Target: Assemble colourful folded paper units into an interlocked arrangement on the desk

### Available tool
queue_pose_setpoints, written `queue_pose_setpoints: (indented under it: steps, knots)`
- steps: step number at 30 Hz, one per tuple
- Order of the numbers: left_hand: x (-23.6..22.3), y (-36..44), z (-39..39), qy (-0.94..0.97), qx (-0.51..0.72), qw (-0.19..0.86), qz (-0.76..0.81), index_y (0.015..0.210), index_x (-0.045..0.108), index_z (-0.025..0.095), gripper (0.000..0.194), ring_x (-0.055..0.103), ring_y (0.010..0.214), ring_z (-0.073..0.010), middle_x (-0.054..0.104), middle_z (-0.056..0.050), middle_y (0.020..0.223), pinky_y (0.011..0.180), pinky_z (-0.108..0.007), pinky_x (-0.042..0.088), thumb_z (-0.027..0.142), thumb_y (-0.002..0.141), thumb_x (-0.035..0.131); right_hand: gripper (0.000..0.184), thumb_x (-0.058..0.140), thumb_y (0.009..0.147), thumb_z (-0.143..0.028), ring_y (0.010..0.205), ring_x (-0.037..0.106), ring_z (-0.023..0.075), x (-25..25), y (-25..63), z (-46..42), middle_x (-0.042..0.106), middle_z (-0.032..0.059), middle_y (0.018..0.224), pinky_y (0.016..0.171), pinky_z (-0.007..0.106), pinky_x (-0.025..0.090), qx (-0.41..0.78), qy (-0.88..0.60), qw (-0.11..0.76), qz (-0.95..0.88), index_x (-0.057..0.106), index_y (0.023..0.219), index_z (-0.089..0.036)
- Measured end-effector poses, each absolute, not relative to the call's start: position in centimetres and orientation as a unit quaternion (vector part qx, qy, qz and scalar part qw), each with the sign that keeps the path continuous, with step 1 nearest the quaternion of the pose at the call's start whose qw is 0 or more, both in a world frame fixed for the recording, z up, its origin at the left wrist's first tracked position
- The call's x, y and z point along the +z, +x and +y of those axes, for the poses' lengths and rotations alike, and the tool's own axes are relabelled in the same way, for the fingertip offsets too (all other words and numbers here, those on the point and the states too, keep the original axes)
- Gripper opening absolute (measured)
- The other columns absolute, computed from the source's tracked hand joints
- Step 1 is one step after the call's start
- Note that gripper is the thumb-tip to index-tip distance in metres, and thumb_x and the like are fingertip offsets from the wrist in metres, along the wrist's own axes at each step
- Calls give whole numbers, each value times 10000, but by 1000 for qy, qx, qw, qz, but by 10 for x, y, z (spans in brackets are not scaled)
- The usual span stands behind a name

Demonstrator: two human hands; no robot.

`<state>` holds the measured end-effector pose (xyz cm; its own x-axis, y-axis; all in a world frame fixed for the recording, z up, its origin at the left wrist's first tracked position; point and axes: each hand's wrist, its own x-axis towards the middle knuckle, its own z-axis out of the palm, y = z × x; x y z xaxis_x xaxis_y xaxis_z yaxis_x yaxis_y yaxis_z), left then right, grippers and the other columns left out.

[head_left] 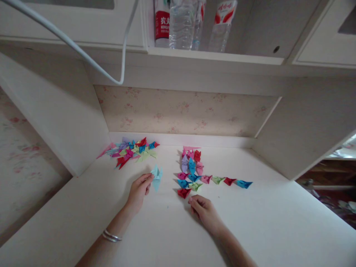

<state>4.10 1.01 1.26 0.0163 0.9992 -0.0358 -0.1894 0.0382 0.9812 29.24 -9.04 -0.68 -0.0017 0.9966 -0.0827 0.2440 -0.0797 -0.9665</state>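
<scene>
My left hand (140,187) pinches a light blue folded paper crane (156,177) by its side, just above the white desktop. My right hand (202,208) rests near the desk with thumb and index finger closed together, and nothing shows between them. Right beside its fingertips lies a red paper crane (184,193), with a green paper crane (195,186) and a blue paper crane (183,183) behind it. Further cranes stand in rows towards the wall, and one row runs out to the right, ending in a blue crane (244,184).
A loose pile of coloured paper cranes (129,152) lies at the back left. White side panels (294,126) flank the desk (250,230). Overhead, a shelf holds clear plastic bottles (182,26). A white cable (91,63) hangs down at the upper left.
</scene>
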Motion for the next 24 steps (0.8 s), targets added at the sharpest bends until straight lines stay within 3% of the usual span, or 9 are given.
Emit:
queue_pose_setpoints:
  steps: [7,13,20,24]
  knots:
    - [39,78,17,600,444,485,456,824,661,149,353,382,431,-59,494,47,561,388,-174,278,493,745,648,418,475,891,-470,500,373,75,0,291,-91,477,-32,553,485,205,276,431,-570,409,-568,557,625,-159]
    - [88,153,52,725,339,450,396,868,693,145,335,535,528,-116,623,-3,628,435,-193,362,449,738,642,416,475,892,-449,517,400,78,3,291,-93,495,-34,551,505,197,295,419,-555,413,-588,556,600,-163]
    - [104,245,113,857,241,256,377,833,745,177,265,644,688,-153,721,-9,732,618,-214,447,374,756,585,399,464,897,-414,522,447,79,3,294,-91,549,-26,564,508,190,314,405,-558,413,-595,582,612,-161]
    - [100,280,138,878,209,211,375,877,758,192,244,656,768,-169,745,-28,820,667,-219,450,316,717,623,384,471,896,-375,523,446,72,4,297,-89,545,-34,558,501,187,306,393,-550,413,-610,586,599,-161]
